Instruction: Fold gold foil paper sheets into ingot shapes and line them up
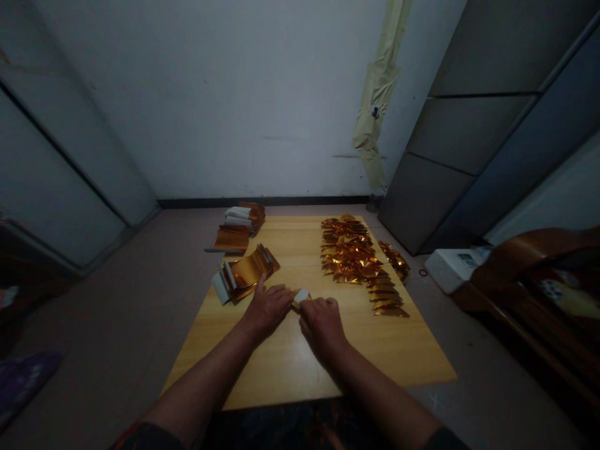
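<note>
Between both hands — gold-white paper

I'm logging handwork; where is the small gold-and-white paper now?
In the head view, below centre, the small gold-and-white paper is between the left hand and right hand, left of the folded gold pieces.

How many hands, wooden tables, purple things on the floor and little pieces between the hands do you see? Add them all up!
Left hand and right hand: 2
Wooden table: 1
Purple thing: 1
Little piece: 1
Total: 5
</note>
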### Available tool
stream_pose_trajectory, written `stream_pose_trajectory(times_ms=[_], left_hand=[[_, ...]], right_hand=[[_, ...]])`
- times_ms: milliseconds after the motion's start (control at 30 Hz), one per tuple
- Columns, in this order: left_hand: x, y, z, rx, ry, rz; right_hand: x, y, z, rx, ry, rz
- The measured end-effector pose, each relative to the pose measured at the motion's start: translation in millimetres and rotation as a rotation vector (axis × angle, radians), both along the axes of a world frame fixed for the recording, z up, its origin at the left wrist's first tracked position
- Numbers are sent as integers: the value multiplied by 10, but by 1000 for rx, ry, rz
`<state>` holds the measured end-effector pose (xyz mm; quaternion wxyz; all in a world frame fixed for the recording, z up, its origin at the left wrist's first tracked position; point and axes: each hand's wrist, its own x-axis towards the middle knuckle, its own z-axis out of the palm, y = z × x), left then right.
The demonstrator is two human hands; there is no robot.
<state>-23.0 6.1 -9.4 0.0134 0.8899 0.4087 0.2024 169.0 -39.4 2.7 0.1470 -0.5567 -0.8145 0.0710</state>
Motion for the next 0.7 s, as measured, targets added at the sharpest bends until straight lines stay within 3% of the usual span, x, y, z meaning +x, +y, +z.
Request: stream_pose_trajectory(times_ms=[300,700], left_hand=[[82,-51,55,14,-7,69],[149,82,-82,-90,-108,66]], right_hand=[[-9,85,-73,-13,-1,-72],[67,159,-63,-77,90,-185]])
